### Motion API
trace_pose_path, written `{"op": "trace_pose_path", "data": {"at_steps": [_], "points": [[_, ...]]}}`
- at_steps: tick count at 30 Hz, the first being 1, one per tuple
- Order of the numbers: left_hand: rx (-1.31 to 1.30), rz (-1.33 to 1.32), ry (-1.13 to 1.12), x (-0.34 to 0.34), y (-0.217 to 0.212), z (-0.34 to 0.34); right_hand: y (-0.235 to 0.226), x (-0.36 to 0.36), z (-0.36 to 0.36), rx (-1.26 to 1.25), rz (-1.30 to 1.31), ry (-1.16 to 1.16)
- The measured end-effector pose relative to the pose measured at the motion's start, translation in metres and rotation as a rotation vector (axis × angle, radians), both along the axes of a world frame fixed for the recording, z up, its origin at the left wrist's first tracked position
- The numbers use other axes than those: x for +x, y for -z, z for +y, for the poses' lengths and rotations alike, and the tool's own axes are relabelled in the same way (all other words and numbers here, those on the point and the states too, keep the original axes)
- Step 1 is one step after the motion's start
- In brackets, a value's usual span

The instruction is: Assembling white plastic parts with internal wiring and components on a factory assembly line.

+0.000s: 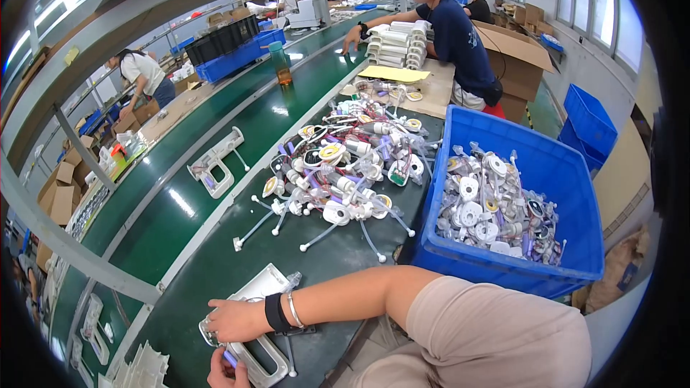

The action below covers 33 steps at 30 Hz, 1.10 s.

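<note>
A long white plastic housing (271,356) with an oval opening lies on the dark green mat at the near edge. My right hand (241,320), palm down, is closed over the housing's left end, and its fingertips are partly hidden. Just below it, my left hand (228,373) pinches a small purple cylinder (230,359) against that same end. A thin clear tube with a white tip (290,359) sticks out beside the housing. Beyond my hands is a heap of white pump-like assemblies (359,165) with tubes, wires and purple cylinders.
A blue bin (589,233) of similar assemblies stands to the right. Another white housing (219,162) rests on the green conveyor (172,205), and more white housings (140,370) lie at lower left. Across the bench, a co-worker (460,43) sits by stacked white housings (399,44).
</note>
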<state>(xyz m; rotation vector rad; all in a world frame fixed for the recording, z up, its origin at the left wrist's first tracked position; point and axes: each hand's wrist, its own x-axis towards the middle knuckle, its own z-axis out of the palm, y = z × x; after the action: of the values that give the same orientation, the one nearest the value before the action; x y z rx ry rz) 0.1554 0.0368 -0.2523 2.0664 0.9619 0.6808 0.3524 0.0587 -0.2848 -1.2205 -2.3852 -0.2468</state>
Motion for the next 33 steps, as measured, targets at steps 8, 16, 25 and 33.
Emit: {"op": "trace_pose_path", "data": {"at_steps": [8, 16, 25, 33], "points": [[0.374, 0.411, 0.196, 0.020, -0.011, -0.008, 0.005, 0.001, -0.001, 0.032, -0.146, 0.059], [0.550, 0.429, 0.086, 0.016, -0.013, -0.033, 0.004, -0.007, 0.008, -0.049, -0.079, -0.037], [0.270, 0.185, 0.135, 0.034, 0.010, -0.007, -0.002, 0.035, -0.012, -0.119, -0.118, 0.111], [0.136, 0.220, 0.068, 0.001, 0.015, -0.009, -0.007, 0.012, 0.000, -0.154, -0.129, -0.051]]}}
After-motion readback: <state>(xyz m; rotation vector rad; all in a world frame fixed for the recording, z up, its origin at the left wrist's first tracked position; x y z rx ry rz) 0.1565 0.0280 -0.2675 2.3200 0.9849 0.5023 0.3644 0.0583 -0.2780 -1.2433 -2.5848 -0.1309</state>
